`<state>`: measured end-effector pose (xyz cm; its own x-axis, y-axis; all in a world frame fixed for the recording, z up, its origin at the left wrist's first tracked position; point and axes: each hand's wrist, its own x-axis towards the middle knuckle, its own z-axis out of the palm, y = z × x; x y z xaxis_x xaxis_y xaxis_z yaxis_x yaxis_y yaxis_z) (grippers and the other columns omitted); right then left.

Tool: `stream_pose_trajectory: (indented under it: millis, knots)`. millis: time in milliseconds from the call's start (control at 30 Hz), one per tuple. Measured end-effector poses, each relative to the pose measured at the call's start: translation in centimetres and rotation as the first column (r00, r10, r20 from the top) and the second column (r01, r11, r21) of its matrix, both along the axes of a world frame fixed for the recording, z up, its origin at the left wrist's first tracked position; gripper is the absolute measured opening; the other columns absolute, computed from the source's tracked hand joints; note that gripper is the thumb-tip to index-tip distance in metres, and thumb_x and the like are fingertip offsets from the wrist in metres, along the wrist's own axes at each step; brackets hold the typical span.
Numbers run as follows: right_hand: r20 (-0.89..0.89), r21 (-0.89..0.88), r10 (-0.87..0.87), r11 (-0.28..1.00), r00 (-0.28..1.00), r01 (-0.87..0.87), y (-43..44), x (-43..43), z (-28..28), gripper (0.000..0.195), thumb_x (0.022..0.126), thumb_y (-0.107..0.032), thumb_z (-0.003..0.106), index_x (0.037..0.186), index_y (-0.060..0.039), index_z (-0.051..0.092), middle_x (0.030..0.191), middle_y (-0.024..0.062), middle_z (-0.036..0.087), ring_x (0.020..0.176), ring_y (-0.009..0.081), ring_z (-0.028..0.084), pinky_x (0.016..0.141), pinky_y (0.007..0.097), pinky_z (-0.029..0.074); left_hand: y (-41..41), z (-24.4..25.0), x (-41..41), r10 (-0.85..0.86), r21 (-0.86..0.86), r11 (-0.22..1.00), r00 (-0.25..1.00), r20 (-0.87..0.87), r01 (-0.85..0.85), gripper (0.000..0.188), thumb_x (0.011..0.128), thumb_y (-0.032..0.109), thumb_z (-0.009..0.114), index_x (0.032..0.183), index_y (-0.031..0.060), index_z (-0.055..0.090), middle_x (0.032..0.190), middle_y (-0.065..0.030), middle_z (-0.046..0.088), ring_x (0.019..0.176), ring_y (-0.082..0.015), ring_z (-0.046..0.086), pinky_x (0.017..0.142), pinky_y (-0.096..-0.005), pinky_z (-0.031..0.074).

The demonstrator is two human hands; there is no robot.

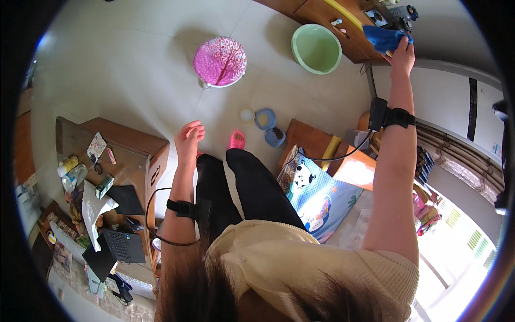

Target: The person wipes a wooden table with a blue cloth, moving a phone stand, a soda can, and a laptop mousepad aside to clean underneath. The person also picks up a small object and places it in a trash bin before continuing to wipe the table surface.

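Observation:
At the upper right, my right hand (402, 56) reaches out and grips a blue cloth (380, 39). The cloth lies against the edge of a wooden cabinet (322, 20), beside a framed picture (376, 17) and some dark grey objects that I cannot make out. My left hand (188, 139) hangs over the floor near my left knee, holding nothing, its fingers loosely curled and partly apart. Below the cabinet, a green plastic basin (316, 49) stands on the floor. A round stool with a pink tree-pattern cover (220, 61) is further left.
Blue pet bowls (265, 118) with dry contents sit near my pink slipper (237, 140). At left, a glass-topped table (124, 149) bears a laptop (124, 245), bottles and a white bag. To my right are a wooden-armed seat with a patterned blue cushion (322, 197) and a curtain (454, 161).

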<state>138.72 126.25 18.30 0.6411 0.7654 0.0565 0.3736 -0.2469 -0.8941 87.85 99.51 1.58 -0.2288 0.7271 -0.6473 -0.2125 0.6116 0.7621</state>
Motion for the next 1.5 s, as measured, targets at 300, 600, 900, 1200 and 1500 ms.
stream_pose_trajectory:
  millis: [300, 600, 900, 1200, 1500]
  knots:
    - [-0.177, -0.010, -0.004, 1.000, 0.984, 0.003, 1.7, 4.5, 2.9, 0.034, 0.104, -0.029, 0.048, 0.126, -0.0035, 0.051, 0.107, 0.0132, 0.060, 0.081, 0.0265, 0.068, 0.068, 0.0394, 0.065, 2.5, 3.5, 0.6, -0.099, 0.004, 0.995, 0.994, -0.035, 0.099, 0.025, 0.095, 0.008, 0.057, 0.116, 0.0022, 0.066, 0.103, -0.0111, 0.070, 0.092, -0.0184, 0.067, 0.084, -0.0308, 0.055]
    - [0.180, -0.121, 0.348, 0.936, 0.920, -0.331, -0.6, -2.4, 5.8, 0.038, 0.102, -0.034, 0.052, 0.118, -0.0008, 0.063, 0.080, 0.0052, 0.062, 0.060, 0.0112, 0.060, 0.049, 0.0274, 0.051, 5.6, 7.1, 0.7, -0.099, 0.071, 0.992, 0.992, -0.078, 0.105, 0.023, 0.096, 0.011, 0.055, 0.115, 0.0035, 0.067, 0.101, -0.0075, 0.070, 0.088, -0.0155, 0.067, 0.080, -0.0283, 0.054]
    - [-0.662, 0.028, 0.561, 0.681, 0.496, -0.732, -8.8, -20.0, 11.4, 0.053, 0.106, -0.047, 0.039, 0.134, -0.0067, 0.058, 0.101, 0.0037, 0.067, 0.071, 0.0084, 0.058, 0.064, 0.0210, 0.049, 9.4, 13.7, 4.6, -0.007, 0.219, 0.976, 0.992, 0.125, -0.021, 0.038, 0.100, 0.033, 0.054, 0.125, 0.0050, 0.063, 0.115, -0.0112, 0.068, 0.105, -0.0245, 0.065, 0.092, -0.0398, 0.052]
    - [-0.995, -0.047, 0.042, 0.573, 0.086, -0.818, -12.1, -26.8, 4.1, 0.043, 0.101, -0.038, 0.052, 0.127, -0.0037, 0.056, 0.111, 0.0103, 0.069, 0.096, 0.0192, 0.070, 0.087, 0.0326, 0.056, 7.4, 16.4, 1.5, -0.065, 0.106, 0.954, 0.153, 0.986, -0.280, 0.077, 0.099, 0.064, 0.035, 0.143, 0.0026, 0.045, 0.145, -0.0232, 0.047, 0.132, -0.0429, 0.047, 0.111, -0.0579, 0.037]
    - [-0.980, -0.142, -0.185, 0.407, 0.071, -0.902, -13.8, -29.0, -2.8, 0.025, 0.089, -0.010, 0.069, 0.110, -0.0014, 0.058, 0.092, 0.0076, 0.070, 0.071, 0.0151, 0.069, 0.060, 0.0258, 0.055, 0.7, 12.7, -4.1, 0.399, -0.270, 0.881, 0.306, 0.864, -0.387, 0.049, 0.101, 0.035, 0.040, 0.136, 0.0027, 0.051, 0.133, -0.0208, 0.059, 0.123, -0.0402, 0.055, 0.108, -0.0552, 0.041]
